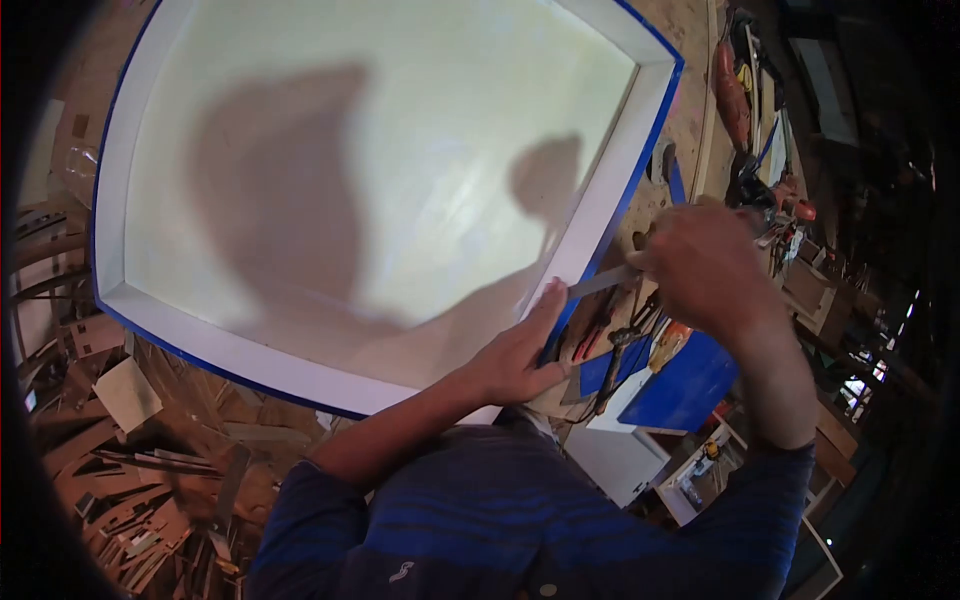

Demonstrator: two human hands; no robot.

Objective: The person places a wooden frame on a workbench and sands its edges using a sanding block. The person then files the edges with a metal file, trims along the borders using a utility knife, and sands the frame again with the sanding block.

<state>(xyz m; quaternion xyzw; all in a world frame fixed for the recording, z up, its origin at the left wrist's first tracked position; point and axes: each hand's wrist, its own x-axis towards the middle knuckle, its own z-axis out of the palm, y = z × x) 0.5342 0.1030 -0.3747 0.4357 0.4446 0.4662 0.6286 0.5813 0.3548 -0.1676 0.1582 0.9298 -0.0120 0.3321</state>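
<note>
— In hand?
— Right fingers [648, 252] grip a flat blade [600, 281]; left fingers [552, 300] spread atop the blue-edged frame [597, 200].
— Nearby?
— Tools [625, 338] crowd the table [691, 105] below the right fingers, blue panel [680, 385] beyond.

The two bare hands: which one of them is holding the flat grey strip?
The right hand, curled around one end of the flat grey strip; the left hand instead lies against the white, blue-edged frame.

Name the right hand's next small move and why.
Probably one light stroke of the flat tool along the blue edge: the right hand grips one end, the other end reaches that edge, and the left hand rests on the white side beside it.
</note>
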